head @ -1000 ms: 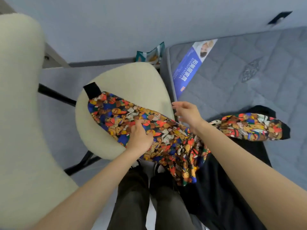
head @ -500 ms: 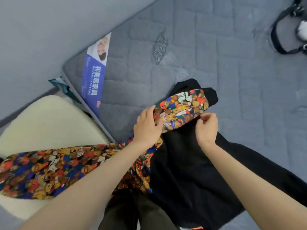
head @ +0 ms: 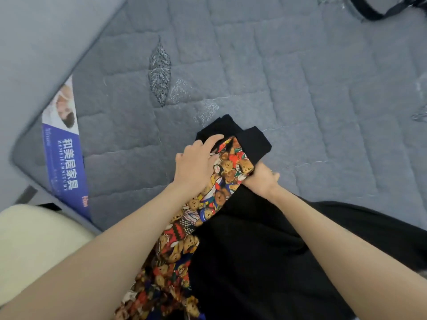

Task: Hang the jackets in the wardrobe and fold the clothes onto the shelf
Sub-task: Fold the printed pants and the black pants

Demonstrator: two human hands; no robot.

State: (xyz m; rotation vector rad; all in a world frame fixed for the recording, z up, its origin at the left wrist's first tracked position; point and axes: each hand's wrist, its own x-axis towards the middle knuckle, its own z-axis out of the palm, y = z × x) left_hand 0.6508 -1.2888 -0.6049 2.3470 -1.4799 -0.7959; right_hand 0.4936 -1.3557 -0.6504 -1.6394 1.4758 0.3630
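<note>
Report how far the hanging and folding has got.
Done: nothing visibly; no wardrobe, hanger or shelf is in view. In hand: the black jacket lies on the mattress; the left hand lies on its bear-print sleeve, the right hand grips the sleeve's edge. Left: hanging it, then the folding.

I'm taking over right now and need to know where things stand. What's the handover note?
Left hand: flat on the bear-print sleeve of the jacket, fingers reaching toward the black cuff.
Right hand: grips the sleeve's other edge.
Jacket: black body lies on the mattress, trailing toward the person.
Done: nothing hung or folded in view.
Left: hang this jacket, fold the clothes; wardrobe and shelf are out of view.
</note>
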